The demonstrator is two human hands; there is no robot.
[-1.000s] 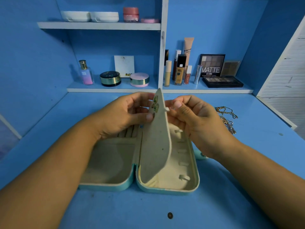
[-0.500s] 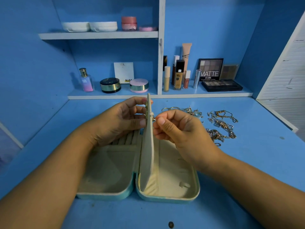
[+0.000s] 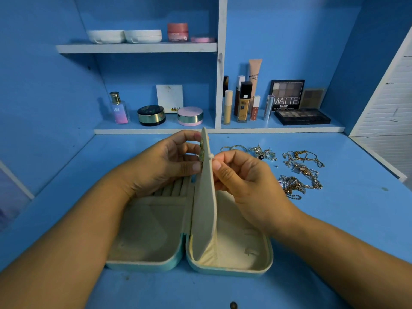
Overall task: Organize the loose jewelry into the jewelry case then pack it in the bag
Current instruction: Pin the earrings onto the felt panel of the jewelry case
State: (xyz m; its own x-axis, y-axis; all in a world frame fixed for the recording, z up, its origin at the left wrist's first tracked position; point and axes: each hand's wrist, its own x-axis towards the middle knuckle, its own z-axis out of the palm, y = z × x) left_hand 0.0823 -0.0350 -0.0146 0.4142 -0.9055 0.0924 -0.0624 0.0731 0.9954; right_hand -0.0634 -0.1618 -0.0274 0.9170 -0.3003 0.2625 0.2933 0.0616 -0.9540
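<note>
the divider panel (image 3: 204,197) of the jewelry case (image 3: 223,270), a second ago leaning right with its earring side toward the camera, now stands nearly edge-on. the right hand (image 3: 243,186) has sunk closer to the case, pinching a white back (image 3: 210,156) on the panel's right face. rings (image 3: 264,153) and chains (image 3: 299,175) right of the case, hidden before, now show.
</note>
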